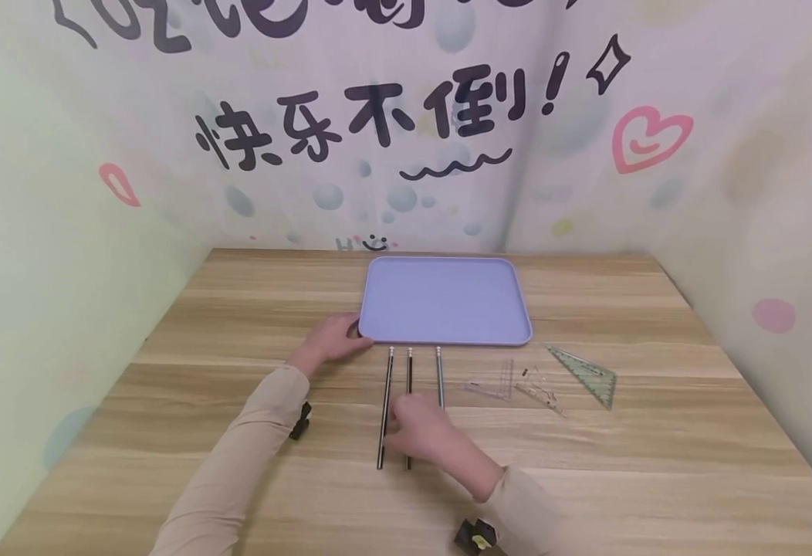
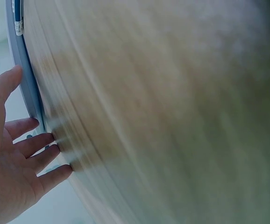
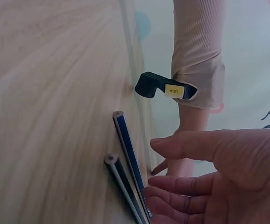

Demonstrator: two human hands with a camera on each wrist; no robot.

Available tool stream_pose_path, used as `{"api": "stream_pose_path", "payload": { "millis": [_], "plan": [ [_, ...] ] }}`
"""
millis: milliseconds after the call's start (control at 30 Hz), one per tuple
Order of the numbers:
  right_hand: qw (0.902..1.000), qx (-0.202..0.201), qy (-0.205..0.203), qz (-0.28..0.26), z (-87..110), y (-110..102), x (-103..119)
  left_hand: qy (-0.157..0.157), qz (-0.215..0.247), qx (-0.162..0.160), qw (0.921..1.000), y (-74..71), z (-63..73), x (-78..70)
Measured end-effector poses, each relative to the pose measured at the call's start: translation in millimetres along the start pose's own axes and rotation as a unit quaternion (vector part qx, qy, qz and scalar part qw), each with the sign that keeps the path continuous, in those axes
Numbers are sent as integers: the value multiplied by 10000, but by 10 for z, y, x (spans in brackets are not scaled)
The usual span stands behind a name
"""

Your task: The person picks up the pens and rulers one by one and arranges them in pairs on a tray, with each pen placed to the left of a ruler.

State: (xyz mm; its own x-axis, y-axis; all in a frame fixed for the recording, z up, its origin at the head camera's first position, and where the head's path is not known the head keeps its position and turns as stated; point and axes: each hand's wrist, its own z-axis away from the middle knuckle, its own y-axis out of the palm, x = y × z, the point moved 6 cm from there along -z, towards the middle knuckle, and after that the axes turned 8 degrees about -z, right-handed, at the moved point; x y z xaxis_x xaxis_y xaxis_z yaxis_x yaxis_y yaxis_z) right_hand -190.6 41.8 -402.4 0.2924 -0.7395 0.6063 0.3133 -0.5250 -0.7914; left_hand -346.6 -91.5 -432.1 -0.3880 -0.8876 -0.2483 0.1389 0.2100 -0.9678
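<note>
Three pencils lie side by side on the table, eraser ends toward the lilac tray [image 1: 445, 301]: a dark left pencil [image 1: 387, 394], a dark middle pencil [image 1: 409, 376] and a blue-green right pencil [image 1: 440, 374]. Over the middle one is my right hand [image 1: 423, 428], hiding part of it and of the right pencil. In the right wrist view, its thumb stands apart from its loosely bent fingers, close to two pencil shafts [image 3: 128, 149]. My left hand [image 1: 336, 337] is at the tray's near left corner. Its fingers are spread beside the tray's rim [image 2: 28, 79] in the left wrist view.
Right of the pencils lie a clear set square [image 1: 492, 384], another clear triangular piece [image 1: 540, 391] and a greenish set square [image 1: 590, 376]. The tray stands at the back of the wooden table [image 1: 656, 463], before a printed wall covering [image 1: 420, 208].
</note>
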Motion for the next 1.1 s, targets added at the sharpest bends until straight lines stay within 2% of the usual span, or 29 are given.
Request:
{"api": "stream_pose_path", "payload": {
  "millis": [233,800,1100],
  "plan": [
    [9999,19,77,-99,-31,80,40,-42,-4,45,10000,8,-5,4],
    [9970,-507,482,330,-84,201,-5,-85,27,89,9999,14,14,6],
    [9946,-673,782,98,-55,219,-20,-41,39,68,10000,-2,12,-15]
  ]
}}
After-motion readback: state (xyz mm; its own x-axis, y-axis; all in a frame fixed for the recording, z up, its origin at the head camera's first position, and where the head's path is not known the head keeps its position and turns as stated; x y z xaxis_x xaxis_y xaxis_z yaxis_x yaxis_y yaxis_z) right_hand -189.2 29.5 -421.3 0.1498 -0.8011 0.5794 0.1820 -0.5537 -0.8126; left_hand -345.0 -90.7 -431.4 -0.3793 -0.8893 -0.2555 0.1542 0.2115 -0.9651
